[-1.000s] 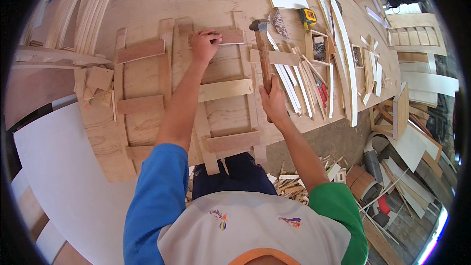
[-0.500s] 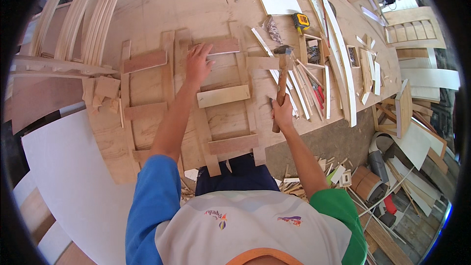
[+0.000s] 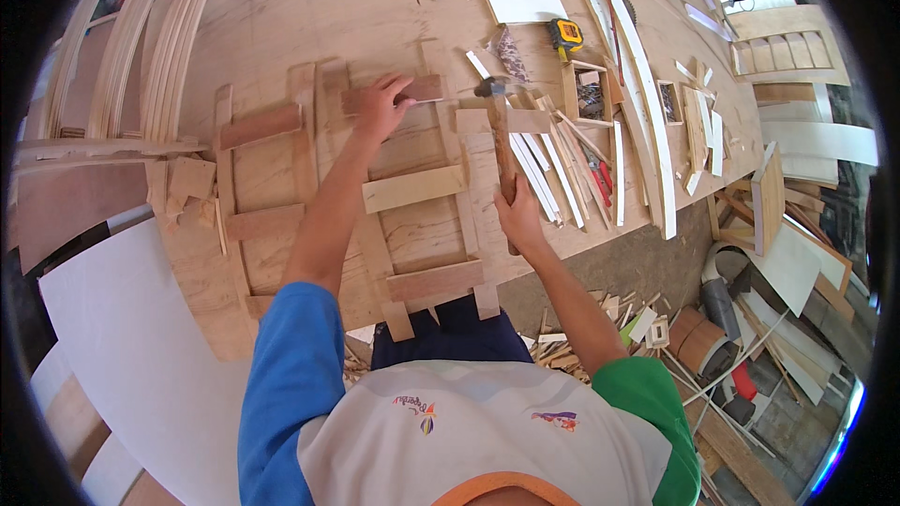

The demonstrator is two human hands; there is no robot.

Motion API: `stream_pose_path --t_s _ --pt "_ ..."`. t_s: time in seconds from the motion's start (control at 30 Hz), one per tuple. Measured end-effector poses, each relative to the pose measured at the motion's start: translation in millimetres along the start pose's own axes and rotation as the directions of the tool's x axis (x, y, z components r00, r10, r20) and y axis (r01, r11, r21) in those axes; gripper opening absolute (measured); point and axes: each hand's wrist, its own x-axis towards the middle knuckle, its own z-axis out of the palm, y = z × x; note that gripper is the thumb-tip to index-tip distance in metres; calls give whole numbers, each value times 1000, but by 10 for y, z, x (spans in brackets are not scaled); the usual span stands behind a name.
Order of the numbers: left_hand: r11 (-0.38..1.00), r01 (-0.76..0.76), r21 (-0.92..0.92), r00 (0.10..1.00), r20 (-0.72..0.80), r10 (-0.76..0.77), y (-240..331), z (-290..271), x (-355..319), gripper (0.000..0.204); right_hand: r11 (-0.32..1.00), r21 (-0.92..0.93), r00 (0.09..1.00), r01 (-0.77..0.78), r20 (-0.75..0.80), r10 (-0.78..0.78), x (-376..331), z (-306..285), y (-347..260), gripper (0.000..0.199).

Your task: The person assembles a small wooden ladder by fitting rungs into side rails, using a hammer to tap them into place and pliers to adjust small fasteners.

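Observation:
My right hand (image 3: 520,215) is wrapped round the wooden handle of a hammer (image 3: 507,164). Its dark metal head is raised over the bench, to the right of a ladder-like wooden frame (image 3: 377,248). At the frame's far end, my left hand (image 3: 382,105) rests on a reddish top slat (image 3: 427,88). Its thumb and fingers are drawn together, and whatever is between them is too small to make out. A paler slat (image 3: 414,188) crosses the middle of this frame, and a reddish slat (image 3: 436,280) its near end.
Another slatted frame (image 3: 225,169) lies to the left. On the right are a yellow tape measure (image 3: 565,35), a wooden box of small metal pieces (image 3: 590,94), thin strips (image 3: 561,178) and long white boards (image 3: 647,131). Offcuts (image 3: 647,319) litter the floor beyond the bench's near edge.
My left hand has gone from lying spread on the top slat to fingers drawn together there. The hammer has swung left, nearer the frame. The whole view has shifted slightly.

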Motion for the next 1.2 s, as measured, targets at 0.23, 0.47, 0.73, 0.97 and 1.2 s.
stream_pose_path --t_s 0.23,0.47,0.73,0.97,1.2 --pt "992 80 100 987 -149 -65 -271 -257 -285 22 999 -16 984 -33 175 35 324 120 -375 39" --pt "994 46 103 974 -227 -22 -265 -283 -326 14 996 -47 987 74 146 -67 391 176 -345 39" --pt "992 67 106 969 -245 -39 -299 -249 -342 15 989 -32 983 143 123 -138 335 115 -432 42" --pt "996 11 84 975 -223 8 -353 -247 -273 15 992 -124 988 36 153 -16 312 104 -390 40" --pt "997 73 -2 974 -214 -71 -345 -239 -458 29 994 -45 995 -95 11 96 185 -16 -253 42"
